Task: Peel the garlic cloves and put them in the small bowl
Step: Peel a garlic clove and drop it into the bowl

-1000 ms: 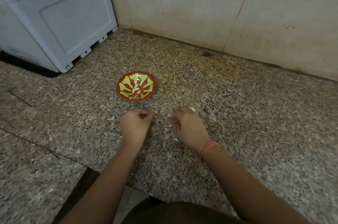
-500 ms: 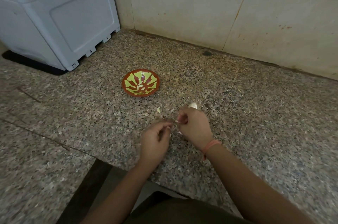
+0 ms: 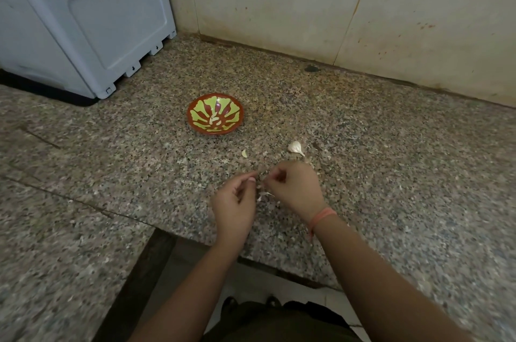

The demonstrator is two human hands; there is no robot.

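My left hand [image 3: 236,203] and right hand [image 3: 296,191] are both pinching a mostly hidden garlic clove [image 3: 260,187]. I am judging short, shallow tugs best, away from the bowl [image 3: 215,131].

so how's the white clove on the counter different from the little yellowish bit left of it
The white clove is bigger than the yellowish bit. The clove is plump with a tapering tail and looks unpeeled; the bit is a thin curved sliver. The clove lies just beyond the right hand; the bit lies nearer the bowl. Both lie loose on the counter, neither held.
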